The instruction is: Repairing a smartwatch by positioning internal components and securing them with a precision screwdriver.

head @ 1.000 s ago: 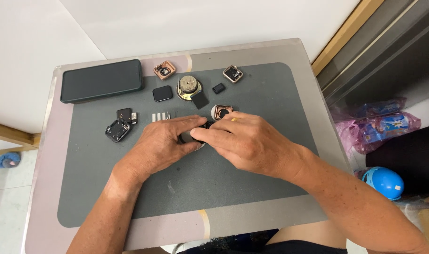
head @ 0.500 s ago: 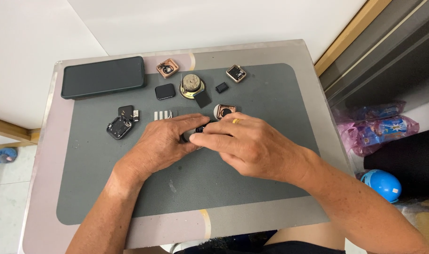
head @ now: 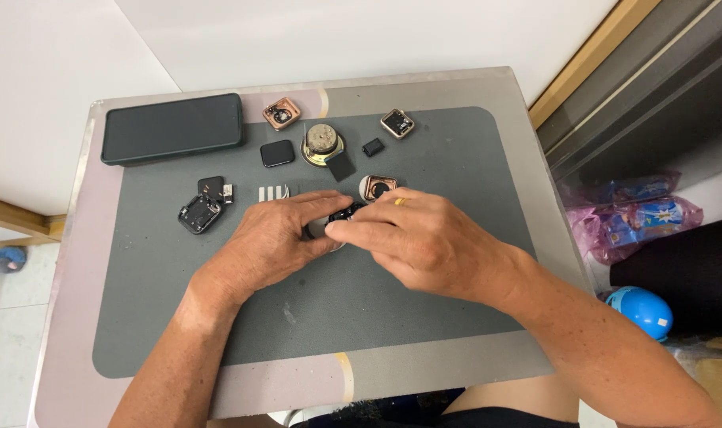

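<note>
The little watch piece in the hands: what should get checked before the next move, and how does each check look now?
1. Both hands on the small dark piece: ok, left hand and right hand pinch it.
2. Piece over the grey mat: ok.
3. Spare watch cases away from the hands: ok.
4. Phone away from the hands: ok.
5. Piece undamaged: cannot tell, fingers hide it.

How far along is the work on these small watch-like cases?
Done: several opened cases lie apart on the grey mat. In hand: left hand and right hand together pinch one small dark part. Left: loose pieces like the round disc remain unassembled.
</note>
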